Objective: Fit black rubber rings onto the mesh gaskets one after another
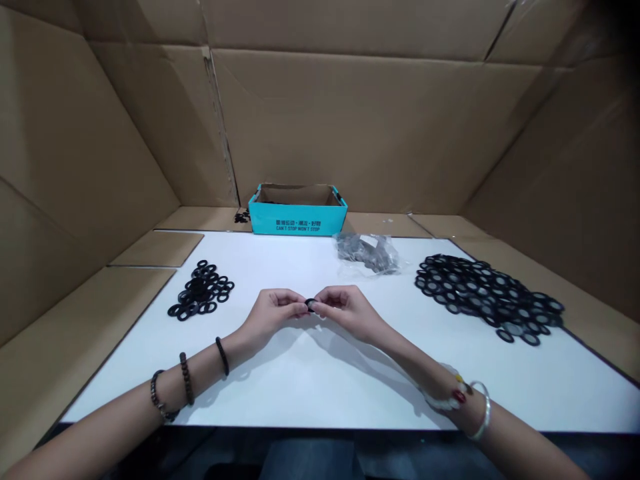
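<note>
I'm working inside a fort of cardboard sheets (380,127) around a white table (295,263), lol. A teal cardboard box (298,217) is sitting at the far edge, and a crumpled plastic bag (367,253) is lying just beside it on the right.

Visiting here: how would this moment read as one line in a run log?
left hand: pinches black ring | right hand: pinches same ring | beside: smaller ring pile, larger ring pile | behind: teal box

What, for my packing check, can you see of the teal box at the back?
The teal cardboard box is a shallow, open-topped carton, plain brown inside, with dark print on its front reading "CAN'T STOP WON'T STOP" beneath Chinese characters. It sits upright at the far edge of the white tabletop, before the cardboard back wall. Its contents are mostly hidden.
</note>
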The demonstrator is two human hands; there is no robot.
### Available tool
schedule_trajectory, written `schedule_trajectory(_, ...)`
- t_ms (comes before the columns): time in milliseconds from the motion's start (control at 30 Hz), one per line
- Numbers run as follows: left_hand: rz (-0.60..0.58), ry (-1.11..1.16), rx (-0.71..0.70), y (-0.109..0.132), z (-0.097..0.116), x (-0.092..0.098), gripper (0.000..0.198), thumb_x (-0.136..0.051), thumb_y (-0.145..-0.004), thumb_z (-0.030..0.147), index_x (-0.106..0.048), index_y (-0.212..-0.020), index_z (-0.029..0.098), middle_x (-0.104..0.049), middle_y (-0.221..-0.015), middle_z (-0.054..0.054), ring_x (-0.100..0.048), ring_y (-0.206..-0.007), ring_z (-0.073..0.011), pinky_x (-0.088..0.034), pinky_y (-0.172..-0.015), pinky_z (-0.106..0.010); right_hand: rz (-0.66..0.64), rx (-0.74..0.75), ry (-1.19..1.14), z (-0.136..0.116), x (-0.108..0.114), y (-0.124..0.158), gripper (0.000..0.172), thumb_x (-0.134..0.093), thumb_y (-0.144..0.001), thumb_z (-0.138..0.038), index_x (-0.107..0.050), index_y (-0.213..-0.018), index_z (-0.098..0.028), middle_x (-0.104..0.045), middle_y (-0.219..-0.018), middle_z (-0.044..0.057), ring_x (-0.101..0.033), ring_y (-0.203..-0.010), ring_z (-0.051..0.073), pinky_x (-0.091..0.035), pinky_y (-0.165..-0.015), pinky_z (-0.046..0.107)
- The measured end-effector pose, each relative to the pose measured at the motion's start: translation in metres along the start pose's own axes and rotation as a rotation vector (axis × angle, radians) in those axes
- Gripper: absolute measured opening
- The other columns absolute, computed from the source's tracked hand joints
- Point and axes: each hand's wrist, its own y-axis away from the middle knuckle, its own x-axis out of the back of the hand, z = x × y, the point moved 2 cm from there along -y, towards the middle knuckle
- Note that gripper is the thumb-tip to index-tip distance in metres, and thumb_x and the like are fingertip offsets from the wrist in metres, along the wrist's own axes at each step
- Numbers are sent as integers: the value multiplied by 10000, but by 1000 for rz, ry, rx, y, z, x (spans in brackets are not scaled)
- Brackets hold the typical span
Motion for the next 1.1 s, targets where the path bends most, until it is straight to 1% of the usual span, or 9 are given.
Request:
schedule_trajectory(167, 1, -4, -16, 0, -1, 0, 154, -757, -555, 215, -671, -630, 112, -672, -615, -34, -586, -587, -119, -445, -601, -230, -4, -16, 4, 3, -2, -1, 260, -595, -733, -367, -640, -691, -114, -647, -657, 53, -550, -591, 125, -410, -553, 233)
schedule_trajectory(333, 8, -15, -7, 0, 0, -1, 119, -748, -545, 182, -676, -613, 115, -674, -616, -37, -597, -601, -134, -455, -599, -233, -29, -65, -28, 11, -3, -4, 269, -625, -705, -383, -639, -663, -118, -631, -598, 40, -521, -540, 114, -389, -504, 227)
schedule_trajectory(500, -15, 60, 78, 1, 1, -3, 200, -778, -549, 237, -678, -666, 109, -679, -662, -43, -610, -646, -134, -476, -677, -250, 27, -123, -119, 9, -1, -5, 296, -695, -622, -412, -628, -609, -124, -606, -557, 21, -503, -518, 104, -381, -497, 226)
schedule_trajectory(600, -39, 71, 120, 1, -1, -1, 237, -772, -576, 275, -690, -724, 108, -688, -714, -60, -616, -697, -142, -475, -726, -261, 17, -165, -149, 7, -1, -5, 308, -732, -571, -413, -622, -576, -125, -581, -514, 4, -463, -474, 86, -340, -462, 214)
schedule_trajectory(733, -58, 36, 112, 1, -1, -2, 221, -762, -588, 284, -683, -694, 108, -677, -701, -55, -597, -674, -130, -462, -677, -235, -17, -180, -162, 7, -3, -5, 320, -735, -566, -418, -610, -560, -123, -554, -493, -8, -430, -455, 75, -305, -446, 208)
schedule_trajectory(800, -49, -16, 75, 1, 2, -3, 217, -762, -579, 281, -665, -664, 106, -653, -655, -40, -566, -610, -111, -435, -596, -210, -24, -158, -158, 7, -4, -4, 317, -726, -583, -416, -600, -568, -126, -557, -510, -7, -440, -470, 77, -317, -459, 209)
schedule_trajectory(900, -53, -132, -43, 2, 7, -4, 227, -729, -613, 310, -631, -666, 113, -608, -614, -17, -520, -549, -97, -376, -510, -196, -31, -99, -96, 5, -6, -2, 290, -669, -665, -407, -592, -611, -133, -582, -570, 8, -470, -516, 92, -341, -488, 215)
schedule_trajectory(1000, -71, -298, -169, 3, 12, -3, 211, -657, -686, 334, -608, -704, 129, -613, -657, -27, -552, -608, -128, -394, -549, -213, -1, 0, 13, 2, -8, 1, 258, -588, -760, -378, -575, -651, -145, -611, -645, 27, -498, -593, 114, -377, -553, 233)
schedule_trajectory(1100, -94, -460, -247, 4, 14, -3, 173, -583, -749, 315, -600, -720, 146, -623, -674, -33, -579, -655, -154, -421, -597, -231, 40, 86, 57, 1, -10, 4, 250, -554, -798, -357, -532, -648, -158, -570, -644, 10, -481, -621, 116, -376, -584, 235)
